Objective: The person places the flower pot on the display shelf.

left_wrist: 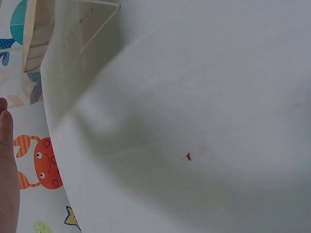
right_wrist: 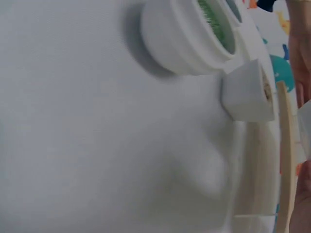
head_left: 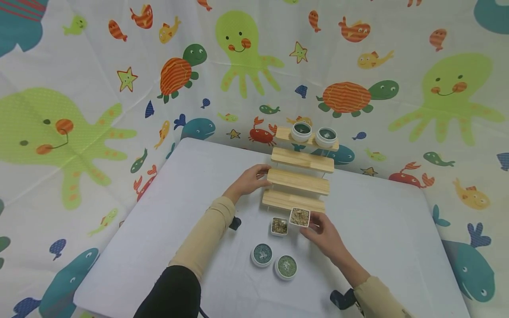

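- Progress, by judgement partial: pair of round pots (head_left: 326, 138), right of upper centre, seated on the top tier (head_left: 283, 133) of a stepped wooden rack (head_left: 271, 196); four pots off it, seemingly outstanding.
- Held square pot (head_left: 300, 217), white, tan granular fill: just right of centre, before the lowest tier, apparently above the table.
- Right hand (head_left: 326, 234): fingers pinching that pot at its right side.
- Left hand (head_left: 250, 179): at the rack's left end, centre of frame; whether its fingers grip or merely rest, cannot tell.
- Standing square pot (head_left: 279, 226), brownish fill: just left of the held one.
- Blue-grey-filled round pot (head_left: 262, 254) and green-filled round pot (head_left: 286, 266): lower centre, near each other.
- Table (head_left: 159, 198): white covering, faint creases, small brown speck (left_wrist: 188, 157) in the left wrist view.
- Backdrop (head_left: 270, 39): pale hanging fabric across the upper frame and both sides, printed with octopuses, turtles, crabs, whales.
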`<action>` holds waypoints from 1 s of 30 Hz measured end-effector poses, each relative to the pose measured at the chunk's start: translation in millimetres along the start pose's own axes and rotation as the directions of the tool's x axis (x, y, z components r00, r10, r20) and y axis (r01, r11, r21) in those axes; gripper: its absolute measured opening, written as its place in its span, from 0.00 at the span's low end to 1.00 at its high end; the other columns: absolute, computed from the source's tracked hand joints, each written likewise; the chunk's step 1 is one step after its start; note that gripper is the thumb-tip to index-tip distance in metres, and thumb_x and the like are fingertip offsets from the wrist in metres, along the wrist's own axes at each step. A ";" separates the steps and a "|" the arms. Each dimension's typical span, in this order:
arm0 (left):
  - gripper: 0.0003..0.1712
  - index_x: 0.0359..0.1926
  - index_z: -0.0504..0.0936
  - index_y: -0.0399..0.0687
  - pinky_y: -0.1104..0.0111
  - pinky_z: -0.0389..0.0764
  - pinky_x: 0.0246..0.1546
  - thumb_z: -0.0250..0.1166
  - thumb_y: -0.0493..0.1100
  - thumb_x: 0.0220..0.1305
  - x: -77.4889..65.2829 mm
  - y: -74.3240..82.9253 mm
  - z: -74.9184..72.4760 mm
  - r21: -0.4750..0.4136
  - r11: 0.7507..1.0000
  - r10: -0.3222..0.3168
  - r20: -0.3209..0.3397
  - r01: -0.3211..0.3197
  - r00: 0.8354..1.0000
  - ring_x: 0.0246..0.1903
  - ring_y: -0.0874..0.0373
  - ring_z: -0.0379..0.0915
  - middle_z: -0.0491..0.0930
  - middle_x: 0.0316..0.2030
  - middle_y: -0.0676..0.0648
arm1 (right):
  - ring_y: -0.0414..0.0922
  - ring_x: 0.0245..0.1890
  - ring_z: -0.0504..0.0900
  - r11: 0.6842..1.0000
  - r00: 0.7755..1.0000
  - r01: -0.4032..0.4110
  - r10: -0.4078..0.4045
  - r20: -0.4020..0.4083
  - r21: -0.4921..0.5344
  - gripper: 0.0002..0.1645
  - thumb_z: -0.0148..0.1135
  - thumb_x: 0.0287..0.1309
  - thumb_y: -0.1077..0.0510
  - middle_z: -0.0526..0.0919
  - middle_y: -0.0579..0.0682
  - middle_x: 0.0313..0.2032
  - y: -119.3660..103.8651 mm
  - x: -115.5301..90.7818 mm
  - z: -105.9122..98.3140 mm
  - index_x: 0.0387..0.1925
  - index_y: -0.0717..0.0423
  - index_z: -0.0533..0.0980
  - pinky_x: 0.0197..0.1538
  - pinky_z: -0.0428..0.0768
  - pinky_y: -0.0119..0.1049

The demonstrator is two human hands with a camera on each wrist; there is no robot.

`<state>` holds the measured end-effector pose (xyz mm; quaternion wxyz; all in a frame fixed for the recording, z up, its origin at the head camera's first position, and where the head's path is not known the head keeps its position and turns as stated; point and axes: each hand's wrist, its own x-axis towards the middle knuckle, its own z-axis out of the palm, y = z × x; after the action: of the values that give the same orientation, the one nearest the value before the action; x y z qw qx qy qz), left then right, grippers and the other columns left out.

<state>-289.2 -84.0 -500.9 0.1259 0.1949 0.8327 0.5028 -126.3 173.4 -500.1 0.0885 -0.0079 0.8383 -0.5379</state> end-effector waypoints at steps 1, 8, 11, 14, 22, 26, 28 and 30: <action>0.37 0.64 0.63 0.44 0.73 0.65 0.66 0.66 0.47 0.56 -0.1 0.1 0.1 0.001 1.000 -0.002 0.001 0.002 1.000 0.62 0.56 0.62 0.67 0.61 0.46 | 0.51 0.58 0.69 1.000 1.000 -0.009 0.009 -0.002 -0.001 0.36 0.67 0.51 0.56 0.68 0.56 0.57 0.8 2.3 -0.9 0.59 0.60 0.62 0.64 0.73 0.38; 0.38 0.64 0.63 0.45 0.72 0.64 0.67 0.66 0.49 0.56 -0.4 0.5 0.3 -0.006 1.000 -0.007 0.002 0.007 1.000 0.63 0.57 0.62 0.67 0.61 0.47 | 0.49 0.59 0.70 0.997 0.997 -0.071 0.070 -0.029 -0.009 0.39 0.66 0.52 0.49 0.67 0.53 0.58 -9.4 13.9 -11.2 0.61 0.56 0.60 0.59 0.77 0.38; 0.38 0.64 0.63 0.45 0.71 0.64 0.66 0.67 0.49 0.55 -0.3 0.9 0.1 -0.008 1.000 -0.007 0.002 0.007 1.000 0.63 0.56 0.62 0.67 0.61 0.46 | 0.49 0.58 0.71 0.996 0.996 -0.084 0.085 -0.040 0.010 0.41 0.66 0.51 0.46 0.67 0.53 0.58 -18.1 18.7 -15.9 0.61 0.56 0.59 0.58 0.77 0.37; 0.38 0.64 0.63 0.44 0.71 0.64 0.66 0.67 0.48 0.55 0.0 1.5 -0.1 -0.007 1.000 -0.007 0.002 0.007 1.000 0.62 0.56 0.62 0.67 0.61 0.46 | 0.49 0.57 0.71 0.995 0.994 -0.093 0.095 -0.050 0.030 0.42 0.66 0.51 0.46 0.67 0.54 0.58 -26.1 23.9 -19.5 0.62 0.57 0.59 0.58 0.78 0.37; 0.36 0.64 0.63 0.44 0.72 0.65 0.65 0.66 0.47 0.56 -0.2 1.3 0.3 -0.014 1.000 -0.006 0.000 0.006 1.000 0.62 0.57 0.63 0.67 0.61 0.46 | 0.48 0.60 0.68 0.994 0.992 -0.089 0.095 -0.089 0.064 0.45 0.65 0.50 0.43 0.65 0.54 0.59 -42.3 37.7 -27.6 0.63 0.57 0.57 0.64 0.72 0.39; 0.37 0.64 0.63 0.45 0.73 0.65 0.66 0.67 0.49 0.56 0.6 -0.5 0.8 -0.004 1.000 -0.011 0.001 0.011 1.000 0.62 0.58 0.63 0.67 0.61 0.47 | 0.47 0.60 0.66 0.994 0.990 -0.075 0.084 -0.111 0.084 0.45 0.65 0.50 0.42 0.65 0.53 0.59 -47.3 43.5 -29.4 0.63 0.57 0.58 0.66 0.69 0.39; 0.38 0.64 0.63 0.45 0.73 0.65 0.65 0.67 0.50 0.55 1.0 -1.3 1.1 0.003 1.000 -0.013 0.001 0.013 1.000 0.62 0.58 0.62 0.67 0.61 0.47 | 0.47 0.60 0.66 0.993 0.990 -0.065 0.076 -0.118 0.097 0.45 0.65 0.50 0.42 0.65 0.53 0.59 -48.6 46.3 -29.7 0.63 0.56 0.58 0.66 0.69 0.40; 0.38 0.64 0.63 0.45 0.73 0.65 0.66 0.67 0.50 0.55 1.3 -2.1 1.2 0.004 1.000 -0.015 0.000 0.015 1.000 0.62 0.58 0.62 0.67 0.61 0.47 | 0.47 0.60 0.65 0.993 0.990 -0.056 0.069 -0.123 0.105 0.45 0.65 0.50 0.43 0.65 0.53 0.59 -50.0 48.5 -29.6 0.64 0.55 0.57 0.66 0.69 0.40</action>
<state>-290.2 -83.4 -503.3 0.1293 0.1892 0.8351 0.5001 -182.7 173.7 -449.8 0.0522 0.0572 0.8136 -0.5762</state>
